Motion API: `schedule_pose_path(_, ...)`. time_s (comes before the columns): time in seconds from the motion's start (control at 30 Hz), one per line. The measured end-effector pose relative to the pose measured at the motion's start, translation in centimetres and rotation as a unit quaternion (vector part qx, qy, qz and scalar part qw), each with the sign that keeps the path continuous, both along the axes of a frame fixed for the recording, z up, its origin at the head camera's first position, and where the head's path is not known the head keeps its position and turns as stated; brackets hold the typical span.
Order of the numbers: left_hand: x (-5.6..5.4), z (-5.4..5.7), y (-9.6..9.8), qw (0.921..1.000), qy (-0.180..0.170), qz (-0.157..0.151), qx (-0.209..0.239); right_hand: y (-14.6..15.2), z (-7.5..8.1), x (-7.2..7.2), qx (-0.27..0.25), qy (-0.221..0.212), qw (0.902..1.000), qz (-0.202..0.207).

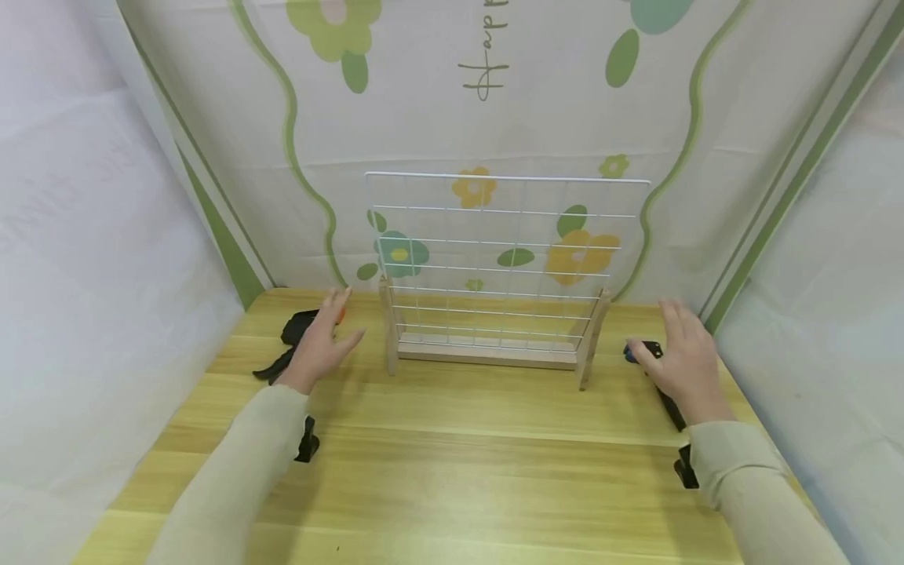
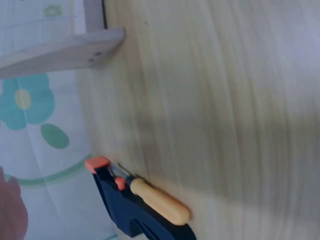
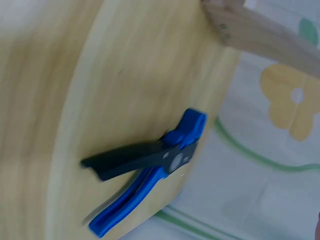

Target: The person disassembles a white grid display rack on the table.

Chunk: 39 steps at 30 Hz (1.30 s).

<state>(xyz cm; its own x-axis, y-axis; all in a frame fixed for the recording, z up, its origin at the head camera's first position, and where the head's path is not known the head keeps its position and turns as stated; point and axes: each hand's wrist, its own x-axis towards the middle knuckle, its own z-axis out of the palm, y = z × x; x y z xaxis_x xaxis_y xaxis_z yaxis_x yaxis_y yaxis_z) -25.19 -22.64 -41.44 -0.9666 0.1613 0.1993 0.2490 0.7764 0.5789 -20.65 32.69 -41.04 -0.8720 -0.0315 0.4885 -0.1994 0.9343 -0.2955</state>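
Person's left hand [image 1: 321, 345], thumb apart from fingers, above a black clamp [image 2: 120, 204] and yellow-handled tool [image 2: 159, 201] at the table's [image 1: 487, 439] left; right hand [image 1: 683, 365], likewise apart, above blue-and-black pliers [image 3: 176, 159]; wire rack [image 1: 494, 270] between.

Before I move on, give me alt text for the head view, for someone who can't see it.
A person's left hand and right hand flank a white wire grid standing in a wooden stand on a table. A black-and-orange tool lies partly hidden by the left hand, a black-and-blue tool by the right.
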Motion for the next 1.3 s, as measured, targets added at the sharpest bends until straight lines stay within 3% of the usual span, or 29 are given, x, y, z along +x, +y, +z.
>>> schedule_pose_path(0.17, 0.0, 0.8, 1.3, 0.9957, -0.008, -0.011, 0.091, -2.3, 0.6, 0.2, -0.061, 0.093, 0.9934, 0.028)
schedule_pose_path(0.3, -0.2, 1.1, 2.1, 0.9909, -0.001, -0.013, 0.134, -4.4, 0.3, -0.2, -0.091, 0.201, 0.9745, 0.042)
schedule_pose_path(0.4, -0.5, 1.2, 2.6, 0.9865, 0.005, -0.012, 0.163, -6.2, 0.3, -0.5, -0.105, 0.243, 0.9628, 0.054)
schedule_pose_path(0.67, -1.1, 1.4, 3.8, 0.9706, 0.016, -0.011, 0.24, -11.2, 0.1, -1.3, -0.156, 0.247, 0.9515, 0.095)
schedule_pose_path(0.87, -1.2, 1.4, 4.7, 0.9654, 0.007, -0.008, 0.26, -14.2, -0.3, -2.0, -0.186, 0.251, 0.9426, 0.117)
schedule_pose_path(1.1, -1.6, 1.4, 5.1, 0.9603, 0.011, -0.003, 0.279, -16.6, 0.3, -2.4, -0.206, 0.169, 0.9579, 0.107)
schedule_pose_path(1.3, -1.6, 1.7, 5.6, 0.953, 0.007, -0.012, 0.303, -18.5, 0.3, -4.0, -0.217, 0.204, 0.9454, 0.133)
